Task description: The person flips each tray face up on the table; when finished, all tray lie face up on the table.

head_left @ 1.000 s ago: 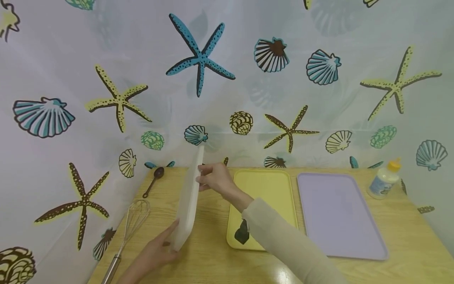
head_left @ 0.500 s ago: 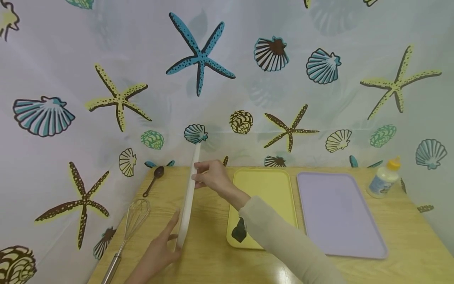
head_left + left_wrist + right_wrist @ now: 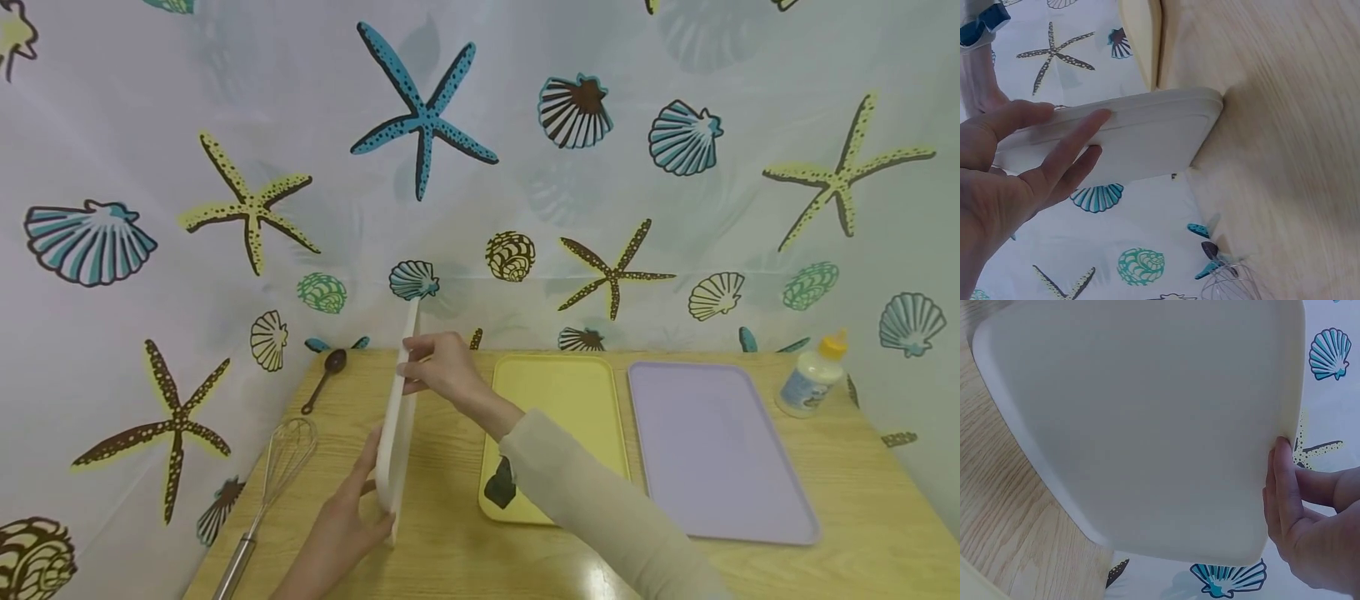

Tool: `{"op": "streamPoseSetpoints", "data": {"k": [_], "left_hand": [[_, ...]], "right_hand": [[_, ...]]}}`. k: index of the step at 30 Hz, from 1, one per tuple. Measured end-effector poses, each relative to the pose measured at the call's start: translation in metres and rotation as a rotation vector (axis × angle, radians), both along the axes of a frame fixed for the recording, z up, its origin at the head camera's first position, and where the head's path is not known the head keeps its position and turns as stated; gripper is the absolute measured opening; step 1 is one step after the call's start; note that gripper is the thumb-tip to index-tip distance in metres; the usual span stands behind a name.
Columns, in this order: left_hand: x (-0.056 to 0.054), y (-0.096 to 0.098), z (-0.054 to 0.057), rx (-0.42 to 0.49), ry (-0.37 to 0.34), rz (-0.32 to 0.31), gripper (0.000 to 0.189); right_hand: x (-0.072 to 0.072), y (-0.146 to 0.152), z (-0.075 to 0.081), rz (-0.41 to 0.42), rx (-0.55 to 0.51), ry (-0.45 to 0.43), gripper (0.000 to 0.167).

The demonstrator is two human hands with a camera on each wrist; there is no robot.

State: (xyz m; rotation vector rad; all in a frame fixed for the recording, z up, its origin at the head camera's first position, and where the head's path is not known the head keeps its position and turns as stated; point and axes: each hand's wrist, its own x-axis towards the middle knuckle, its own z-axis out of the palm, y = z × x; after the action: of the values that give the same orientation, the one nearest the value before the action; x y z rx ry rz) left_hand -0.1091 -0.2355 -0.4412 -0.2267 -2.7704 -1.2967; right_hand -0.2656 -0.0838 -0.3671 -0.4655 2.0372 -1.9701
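A white tray point(image 3: 395, 433) stands on edge, nearly upright, left of the yellow tray. My right hand point(image 3: 446, 371) pinches the upper part of its rim between thumb and fingers. Lower down, my left hand point(image 3: 337, 521) grips the near end, with fingers point(image 3: 1063, 150) along the underside in the left wrist view. The right wrist view shows the tray's flat inner face point(image 3: 1141, 437) filling most of the picture, its lower edge right at the wooden table point(image 3: 1022, 512).
A yellow tray point(image 3: 555, 408) has a dark lump point(image 3: 500, 485) near its front left corner. Right of it lies a purple tray point(image 3: 712, 450), then a yellow-capped bottle point(image 3: 812, 379). A whisk point(image 3: 258, 508) and dark spoon point(image 3: 326, 379) lie at left. A shell-print curtain point(image 3: 480, 167) encloses the back.
The white tray has tipped about its long edge, its top drifting left and its inner face now turning toward the right. Both hands have kept hold; the left has shifted slightly right and upward.
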Motion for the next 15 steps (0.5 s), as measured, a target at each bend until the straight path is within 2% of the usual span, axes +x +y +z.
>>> {"op": "streamPoseSetpoints", "data": {"k": [8,12,15], "left_hand": [[0.008,0.005,0.010,0.010,0.088,-0.010,0.112],[0.011,0.006,0.016,0.057,0.072,0.026,0.104],[0.013,0.005,0.024,0.099,0.042,0.074,0.091]], "right_hand": [[0.001,-0.006,0.002,-0.005,-0.005,-0.005,0.041],[0.003,-0.009,0.004,-0.010,0.006,0.002,0.040],[0.004,-0.012,0.005,-0.007,0.005,0.002,0.041]]}}
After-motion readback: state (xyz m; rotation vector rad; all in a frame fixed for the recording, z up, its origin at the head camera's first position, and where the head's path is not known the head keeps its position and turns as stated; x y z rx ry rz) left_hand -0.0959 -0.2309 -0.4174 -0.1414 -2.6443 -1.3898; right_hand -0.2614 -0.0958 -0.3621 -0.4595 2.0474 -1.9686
